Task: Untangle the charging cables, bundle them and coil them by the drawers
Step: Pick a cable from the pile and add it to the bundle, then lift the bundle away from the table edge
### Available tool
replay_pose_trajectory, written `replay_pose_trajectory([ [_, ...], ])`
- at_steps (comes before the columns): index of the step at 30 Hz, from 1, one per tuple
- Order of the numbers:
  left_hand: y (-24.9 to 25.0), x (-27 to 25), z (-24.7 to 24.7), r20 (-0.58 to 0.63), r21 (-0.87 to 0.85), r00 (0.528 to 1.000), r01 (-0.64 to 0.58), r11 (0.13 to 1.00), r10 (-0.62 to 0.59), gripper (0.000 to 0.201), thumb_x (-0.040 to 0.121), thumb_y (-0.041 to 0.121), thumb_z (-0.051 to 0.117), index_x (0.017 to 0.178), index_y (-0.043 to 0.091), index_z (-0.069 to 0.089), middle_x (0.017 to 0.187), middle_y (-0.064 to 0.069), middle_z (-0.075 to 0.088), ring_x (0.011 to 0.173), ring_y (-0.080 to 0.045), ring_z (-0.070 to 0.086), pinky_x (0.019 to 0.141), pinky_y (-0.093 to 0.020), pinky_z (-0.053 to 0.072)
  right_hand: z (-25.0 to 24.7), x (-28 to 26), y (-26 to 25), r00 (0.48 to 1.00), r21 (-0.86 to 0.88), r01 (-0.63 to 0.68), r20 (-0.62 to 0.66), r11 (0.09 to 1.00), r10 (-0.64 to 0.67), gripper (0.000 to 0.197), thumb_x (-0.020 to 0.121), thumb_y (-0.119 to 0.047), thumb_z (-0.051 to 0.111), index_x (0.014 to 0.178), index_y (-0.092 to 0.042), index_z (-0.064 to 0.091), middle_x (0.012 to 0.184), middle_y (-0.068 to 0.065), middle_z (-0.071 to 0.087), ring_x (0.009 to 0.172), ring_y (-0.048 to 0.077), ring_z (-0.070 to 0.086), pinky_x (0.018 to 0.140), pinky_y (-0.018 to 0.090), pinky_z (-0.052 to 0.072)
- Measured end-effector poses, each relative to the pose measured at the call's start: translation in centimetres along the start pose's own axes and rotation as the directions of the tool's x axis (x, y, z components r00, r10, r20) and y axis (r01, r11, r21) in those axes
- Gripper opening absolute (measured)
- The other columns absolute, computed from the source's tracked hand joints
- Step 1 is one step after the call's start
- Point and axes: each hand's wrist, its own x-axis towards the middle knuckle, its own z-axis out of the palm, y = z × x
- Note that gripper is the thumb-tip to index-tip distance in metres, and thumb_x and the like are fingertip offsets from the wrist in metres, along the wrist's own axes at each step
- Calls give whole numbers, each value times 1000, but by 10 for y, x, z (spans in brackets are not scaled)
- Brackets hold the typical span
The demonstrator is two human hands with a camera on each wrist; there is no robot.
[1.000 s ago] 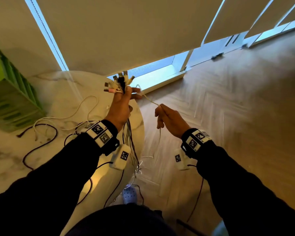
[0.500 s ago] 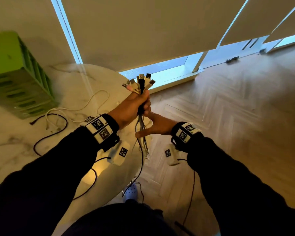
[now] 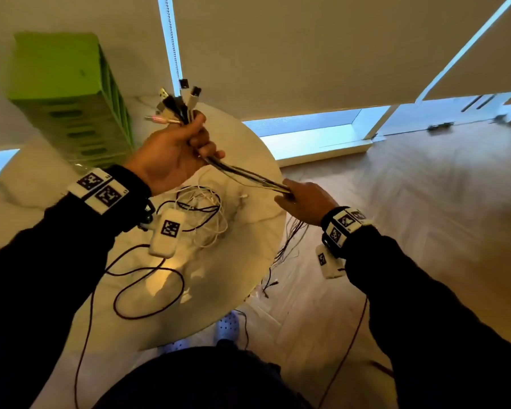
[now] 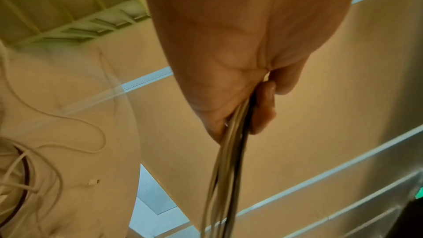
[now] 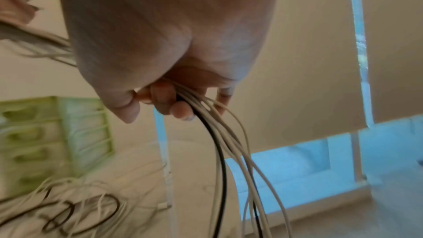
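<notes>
My left hand [image 3: 174,154] grips a bundle of charging cables [image 3: 245,174] just below their plugs [image 3: 177,104], which fan out above the fist. The bundle runs taut down to my right hand [image 3: 301,199], whose fingers curl round it near the table's right edge. In the left wrist view the cables [image 4: 228,160] leave the left hand [image 4: 238,115] downward. In the right wrist view white and black cables [image 5: 219,142] hang from the right hand [image 5: 174,100] toward the floor. More loose white and dark cables [image 3: 201,214] lie tangled on the round marble table [image 3: 248,261].
A green set of drawers [image 3: 71,95] stands at the table's back left. Closed blinds and a low window line the wall behind. Cable tails [image 3: 289,246] dangle over the table's right edge onto the wooden floor [image 3: 410,216]. A dark cable [image 3: 148,290] loops at the table's front.
My right hand has slid down the bundle from just under the left hand, drawing the cables taut to the right. The left hand has moved back over the table toward the drawers.
</notes>
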Motion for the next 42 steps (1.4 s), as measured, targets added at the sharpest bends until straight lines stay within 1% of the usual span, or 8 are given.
replay_pose_trajectory([
  [4, 13, -8, -6, -205, -8, 963, -180, 984, 174, 22, 106, 25, 44, 84, 27, 50, 71, 8, 40, 67, -10, 44, 84, -31, 47, 30, -4, -43, 992, -43, 129, 12, 991, -129, 42, 93, -28, 62, 127, -13, 42, 117, 10, 65, 101, 32, 63, 87, 39, 46],
  [11, -13, -10, -52, -663, 169, 697, -217, 961, 274, 11, 105, 33, 50, 105, 23, 46, 70, 11, 35, 54, -3, 31, 51, -21, 31, 112, -18, -118, 923, 44, 299, 242, 953, -301, 72, 93, -35, 61, 149, -6, 26, 135, 18, 53, 116, 37, 55, 98, 45, 45],
  [15, -28, -35, -76, -630, 206, 747, -102, 973, 212, 28, 107, 32, 48, 81, 27, 40, 60, 10, 31, 47, -5, 29, 44, -21, 27, 130, -6, -128, 814, 280, 245, 461, 928, -353, 58, 96, -66, 41, 130, -20, 46, 120, 11, 61, 104, 32, 60, 91, 47, 49],
  [18, -31, -55, -89, -620, 204, 758, -91, 975, 201, 30, 106, 30, 49, 78, 28, 38, 59, 9, 29, 46, -7, 27, 45, -23, 22, 116, 14, -135, 778, 500, 214, 432, 839, -456, 46, 106, -48, 28, 98, -18, 61, 87, 6, 59, 80, 25, 53, 82, 43, 44],
  [21, -32, -64, -95, -638, 123, 743, -159, 980, 201, 34, 107, 27, 48, 76, 28, 35, 62, 5, 21, 46, -8, 20, 50, -27, 14, 100, 45, -146, 832, 515, 203, 358, 833, -424, 44, 110, -32, 32, 131, -1, 55, 116, 14, 61, 102, 21, 54, 94, 32, 38],
  [32, -39, -72, -104, -619, 129, 763, -132, 983, 183, 40, 108, 27, 45, 71, 25, 32, 57, 9, 23, 44, -7, 20, 43, -21, 21, 92, 127, -115, 942, -324, -62, 295, 944, 163, 37, 99, -29, 44, 128, -12, 59, 133, 15, 57, 122, 37, 57, 97, 41, 46],
  [39, -47, -60, -114, -632, 116, 761, -96, 989, 148, 39, 108, 27, 46, 71, 26, 33, 60, 7, 21, 47, -10, 18, 46, -23, 20, 108, 142, -152, 896, -486, 428, 117, 762, -428, 24, 80, -30, 67, 100, -17, 70, 104, 9, 66, 101, 34, 57, 89, 45, 37],
  [42, -50, -58, -116, -636, 123, 759, -73, 990, 135, 38, 108, 27, 46, 72, 27, 33, 60, 7, 20, 48, -11, 17, 47, -25, 18, 133, 144, -165, 864, -474, 504, 269, 722, -426, 32, 88, -29, 59, 120, -29, 63, 127, 5, 55, 125, 33, 42, 101, 51, 14],
])
